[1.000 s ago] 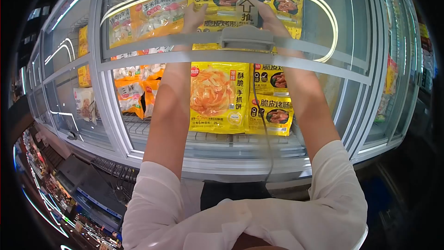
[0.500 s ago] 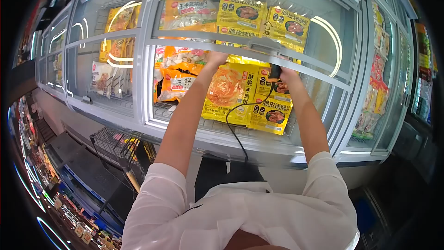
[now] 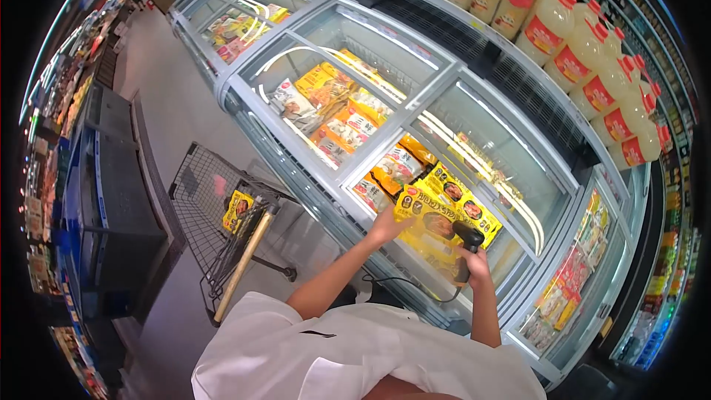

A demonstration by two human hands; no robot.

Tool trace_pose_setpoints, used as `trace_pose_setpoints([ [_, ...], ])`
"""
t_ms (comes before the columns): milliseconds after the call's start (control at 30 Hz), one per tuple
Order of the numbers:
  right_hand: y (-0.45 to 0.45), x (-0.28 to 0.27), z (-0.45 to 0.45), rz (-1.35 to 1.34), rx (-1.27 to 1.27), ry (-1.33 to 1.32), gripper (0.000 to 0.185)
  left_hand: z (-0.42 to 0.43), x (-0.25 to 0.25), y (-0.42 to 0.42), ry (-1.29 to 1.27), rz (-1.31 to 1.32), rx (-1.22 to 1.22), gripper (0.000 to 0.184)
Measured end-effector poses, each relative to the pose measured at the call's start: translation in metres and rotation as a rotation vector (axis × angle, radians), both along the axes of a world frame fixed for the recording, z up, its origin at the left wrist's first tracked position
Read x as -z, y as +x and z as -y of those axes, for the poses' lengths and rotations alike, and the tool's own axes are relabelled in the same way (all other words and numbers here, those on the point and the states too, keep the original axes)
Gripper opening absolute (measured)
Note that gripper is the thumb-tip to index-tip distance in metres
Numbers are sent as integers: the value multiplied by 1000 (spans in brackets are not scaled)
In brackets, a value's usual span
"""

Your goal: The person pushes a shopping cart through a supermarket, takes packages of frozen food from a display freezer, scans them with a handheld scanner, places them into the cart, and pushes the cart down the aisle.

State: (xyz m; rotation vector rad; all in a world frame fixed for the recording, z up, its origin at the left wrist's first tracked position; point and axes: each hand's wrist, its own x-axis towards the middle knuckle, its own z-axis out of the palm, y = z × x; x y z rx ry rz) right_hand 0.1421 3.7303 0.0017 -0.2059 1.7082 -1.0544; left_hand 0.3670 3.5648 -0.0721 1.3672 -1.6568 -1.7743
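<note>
My left hand (image 3: 389, 227) is closed on the near left edge of a yellow sausage bag (image 3: 435, 216), which lies tilted over the open part of the freezer (image 3: 354, 183). In my right hand (image 3: 476, 265) is a black handheld barcode scanner (image 3: 468, 237). Its head is over the right side of the yellow bags, and a dark cable (image 3: 415, 281) loops from it towards my body. Another yellow sausage bag (image 3: 453, 191) lies just beyond the held one. Orange-and-white frozen food bags (image 3: 398, 169) are to the left of it.
A wire shopping cart (image 3: 194, 200) with a wooden-coloured handle (image 3: 243, 263) stands at my left, a yellow packet (image 3: 238, 211) in it. Sliding glass lids (image 3: 511, 148) cover other freezer sections. Large bottles (image 3: 548, 26) line the shelf behind. Dark crates (image 3: 122, 215) stand across the aisle.
My view has swung, bringing the cart and bottle shelf into sight. My hands have come back from the freezer's lid edge; the left now grips a sausage bag, the right still holds the scanner.
</note>
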Motion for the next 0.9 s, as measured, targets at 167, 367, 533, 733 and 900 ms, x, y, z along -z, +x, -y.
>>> trace_pose_setpoints([
  [167, 107, -40, 23, -115, -191, -181, 27, -40, -46, 129, -14, -150, -347, 50],
  [367, 261, -66, 63, -53, -378, -365, 38, -76, -77, 296, -57, -405, -714, 38],
  [533, 393, -86, 84, -112, -615, -473, 34, -122, -108, 420, -23, -616, -924, 35],
  [733, 519, -137, 76, -127, -799, -374, 31, -197, -110, 524, 52, -937, -1142, 45],
  [900, 572, -125, 87, 6, -1080, -427, 24, -246, -94, 557, 74, -1035, -1092, 48],
])
